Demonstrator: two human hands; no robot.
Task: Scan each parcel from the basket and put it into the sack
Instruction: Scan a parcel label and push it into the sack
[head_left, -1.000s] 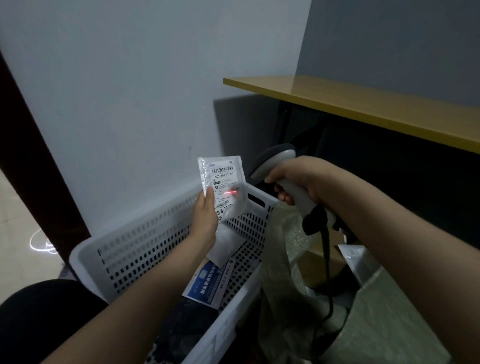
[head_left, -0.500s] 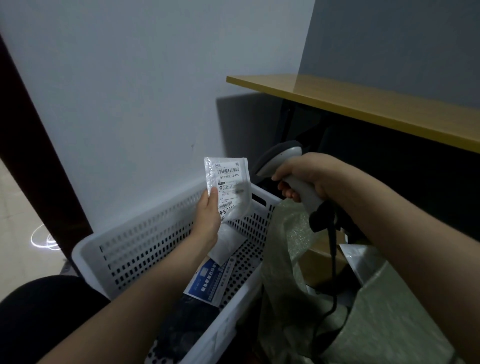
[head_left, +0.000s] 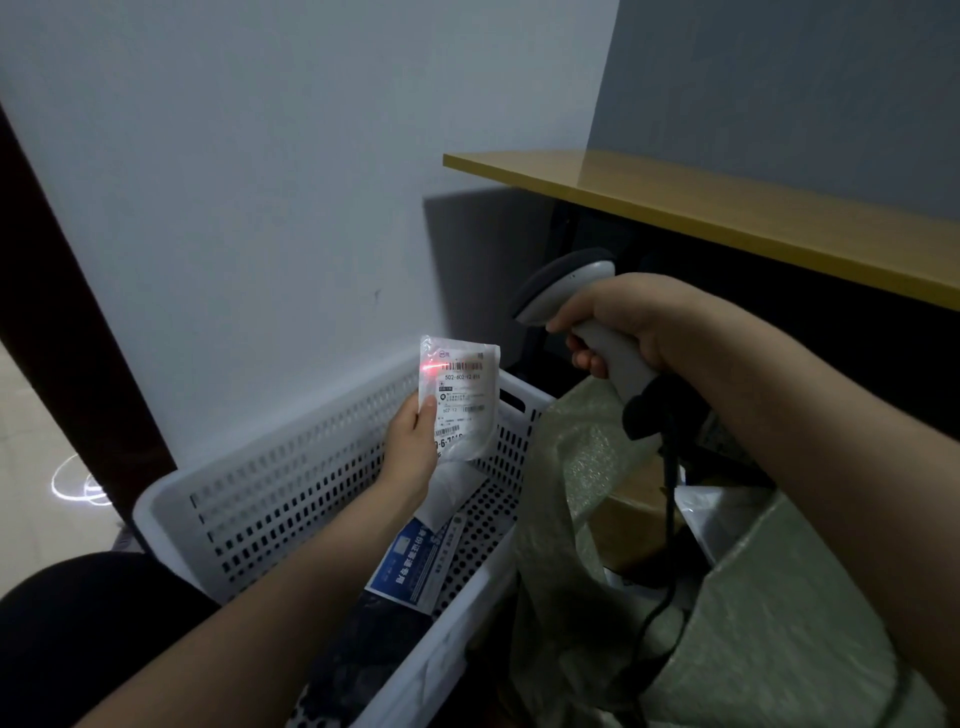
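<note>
My left hand (head_left: 413, 447) holds a small white parcel (head_left: 464, 397) upright above the white perforated basket (head_left: 291, 499), label facing me. A red scan line glows at the label's top left, by the barcode. My right hand (head_left: 631, 325) grips a grey barcode scanner (head_left: 563, 283), its head aimed at the parcel from the right; its black cable hangs down. In the basket lie a blue-and-white envelope (head_left: 410, 564), a white packet and a dark parcel (head_left: 358, 660). The green woven sack (head_left: 769, 623) stands open right of the basket, with a brown box (head_left: 636, 519) inside.
A yellow-edged shelf or tabletop (head_left: 727, 208) juts out above the sack, with dark space beneath it. A pale wall (head_left: 260, 208) rises right behind the basket. A dark door frame (head_left: 67, 338) and tiled floor lie at the left.
The red scan line, off half a second ago, is lit again and now sits at the label's top barcode instead of mid-label. The parcel stayed nearly in place.
</note>
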